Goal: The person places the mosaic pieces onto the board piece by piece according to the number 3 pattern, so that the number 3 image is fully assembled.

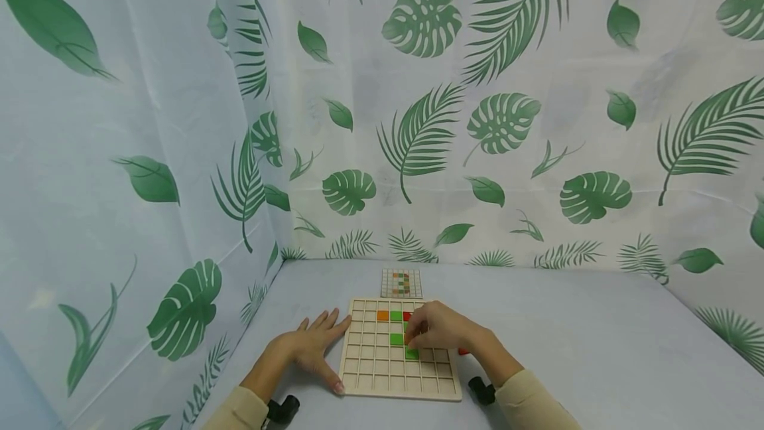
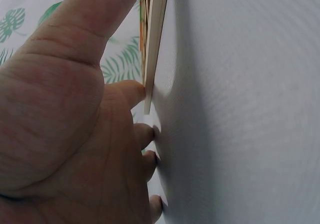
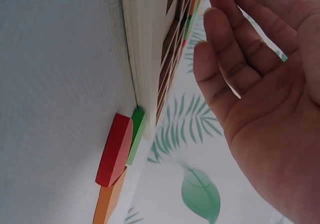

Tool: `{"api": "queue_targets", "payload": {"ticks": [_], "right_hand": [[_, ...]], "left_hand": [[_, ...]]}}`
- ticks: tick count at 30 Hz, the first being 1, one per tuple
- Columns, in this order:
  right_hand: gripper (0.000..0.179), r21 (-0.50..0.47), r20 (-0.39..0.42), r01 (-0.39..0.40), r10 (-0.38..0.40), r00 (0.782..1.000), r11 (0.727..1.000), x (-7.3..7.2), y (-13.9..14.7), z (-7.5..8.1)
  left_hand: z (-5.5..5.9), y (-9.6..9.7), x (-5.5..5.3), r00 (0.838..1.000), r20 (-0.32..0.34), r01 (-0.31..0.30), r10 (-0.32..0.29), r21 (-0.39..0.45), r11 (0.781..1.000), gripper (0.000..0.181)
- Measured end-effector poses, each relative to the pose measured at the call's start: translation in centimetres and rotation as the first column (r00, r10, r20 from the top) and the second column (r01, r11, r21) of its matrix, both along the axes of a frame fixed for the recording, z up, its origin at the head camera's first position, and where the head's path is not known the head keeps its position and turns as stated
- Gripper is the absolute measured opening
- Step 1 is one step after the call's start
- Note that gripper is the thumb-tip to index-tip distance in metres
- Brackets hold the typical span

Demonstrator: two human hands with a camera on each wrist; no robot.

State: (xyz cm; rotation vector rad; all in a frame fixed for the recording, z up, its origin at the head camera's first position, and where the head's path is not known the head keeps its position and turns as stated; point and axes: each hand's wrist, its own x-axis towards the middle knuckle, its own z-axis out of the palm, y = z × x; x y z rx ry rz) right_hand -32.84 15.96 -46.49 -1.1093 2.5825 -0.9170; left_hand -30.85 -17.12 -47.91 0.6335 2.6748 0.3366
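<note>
Wooden grid board: on the desk, pattern card just beyond its far edge.
Placed: orange tile, green tile and others; likely partway.
Left over: red piece, green piece, orange piece off the board's right side; the head view shows only some red there.
Left hand: spread, holding nothing, fingertip against the board's left edge.
Right hand: fingers bent over the grid; cannot tell whether it pinches anything.

A pale wooden grid board lies flat on the surface, the left hand touching its left edge. Orange, green and red tiles sit in some cells, partly hidden by the right hand. Loose tiles lie beside its right edge.
</note>
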Motion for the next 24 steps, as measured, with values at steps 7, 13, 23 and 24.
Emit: {"api": "queue_targets", "payload": {"ticks": [7,13,23,24], "right_hand": [[0.006,-0.014,-0.038,0.039,-0.039,0.999,0.999,-0.5,0.7,0.0],[0.011,-0.028,-0.001,0.076,-0.076,0.997,0.997,-0.5,1.2,0.2],[0.013,-0.023,-0.014,0.142,-0.142,0.99,0.99,-0.4,2.6,0.7],[0.012,-0.026,-0.022,0.14,-0.141,0.99,0.99,-0.5,2.8,0.7]], "left_hand": [[0.0,0.0,0.0,1.0,0.0,0.004,-0.004,0.001,1.0,0.137],[0.0,0.0,0.0,1.0,0.005,-0.002,0.002,-0.003,1.0,0.137],[-0.2,0.0,-0.1,1.0,0.003,-0.008,0.008,-0.001,1.0,0.137],[-0.2,0.0,-0.1,1.0,0.001,-0.007,0.007,-0.001,1.0,0.136]]}}
